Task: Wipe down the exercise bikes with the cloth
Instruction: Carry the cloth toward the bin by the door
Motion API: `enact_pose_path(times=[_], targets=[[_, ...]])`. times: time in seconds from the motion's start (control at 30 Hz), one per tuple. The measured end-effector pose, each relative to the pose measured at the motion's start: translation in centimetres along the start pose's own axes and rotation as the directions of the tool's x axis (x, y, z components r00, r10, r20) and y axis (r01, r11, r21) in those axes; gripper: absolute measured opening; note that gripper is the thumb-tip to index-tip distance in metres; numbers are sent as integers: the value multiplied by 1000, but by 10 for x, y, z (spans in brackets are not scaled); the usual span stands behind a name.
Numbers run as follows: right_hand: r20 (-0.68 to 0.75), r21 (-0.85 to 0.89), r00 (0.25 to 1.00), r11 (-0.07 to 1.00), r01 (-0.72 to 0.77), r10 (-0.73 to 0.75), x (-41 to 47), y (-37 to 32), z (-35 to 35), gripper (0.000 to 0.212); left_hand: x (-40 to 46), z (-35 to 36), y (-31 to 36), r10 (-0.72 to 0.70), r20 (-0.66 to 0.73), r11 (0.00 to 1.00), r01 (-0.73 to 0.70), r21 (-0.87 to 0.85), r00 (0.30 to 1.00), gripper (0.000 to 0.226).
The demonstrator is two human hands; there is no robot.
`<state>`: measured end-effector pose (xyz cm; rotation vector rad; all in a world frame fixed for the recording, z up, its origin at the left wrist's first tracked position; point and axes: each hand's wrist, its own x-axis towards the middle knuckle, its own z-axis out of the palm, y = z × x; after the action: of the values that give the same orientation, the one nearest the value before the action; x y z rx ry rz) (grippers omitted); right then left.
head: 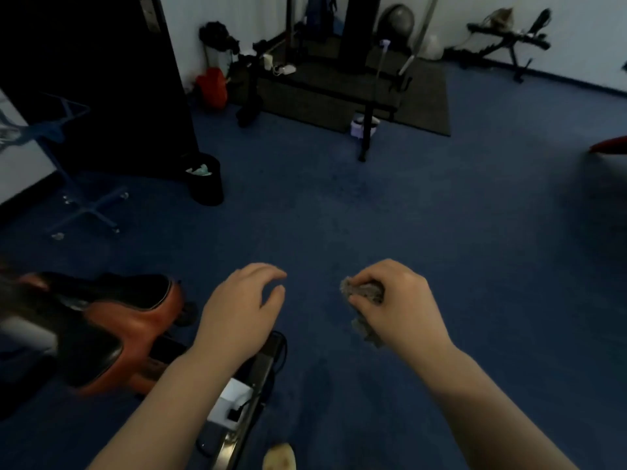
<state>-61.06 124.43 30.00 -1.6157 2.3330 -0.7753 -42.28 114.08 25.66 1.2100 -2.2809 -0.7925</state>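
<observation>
My right hand (397, 307) is closed around a crumpled grey cloth (364, 290), which sticks out between thumb and fingers and hangs a little below the palm. My left hand (244, 303) hovers beside it, fingers curled loosely apart, holding nothing. Both hands float above the blue carpet. At the lower left sits an orange and black exercise bike (129, 320), its black saddle toward me. A metal floor bar (251, 398) of the bike runs under my left forearm, partly hidden by it.
A black waste bin (205, 179) stands left of centre. A black weight machine on a dark mat (359, 93) fills the far middle. A bench (509, 42) stands at the far right wall. A blue wheeled stand (84, 198) is at the left. Blue carpet (373, 205) stretches ahead.
</observation>
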Motion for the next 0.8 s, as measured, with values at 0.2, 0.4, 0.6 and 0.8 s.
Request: enact_pose_path(times=[0.2,0.4,0.6,0.8], targets=[[59,33,997,998,53,-55,97,43,-13,12,84,20,28,-30,-54,999,31,24,998,26],[146,44,960,971,237,-241,233,84,-17,11,180,44,33,-174,-228,983,184,24,958,28],[234,102,855,886,452,-463,350,87,-14,12,247,52,43,-325,-401,935,356,1,856,26],[309,204,756,817,540,-577,431,59,19,13,276,35,19,-475,-487,841,541,-7,733,27]])
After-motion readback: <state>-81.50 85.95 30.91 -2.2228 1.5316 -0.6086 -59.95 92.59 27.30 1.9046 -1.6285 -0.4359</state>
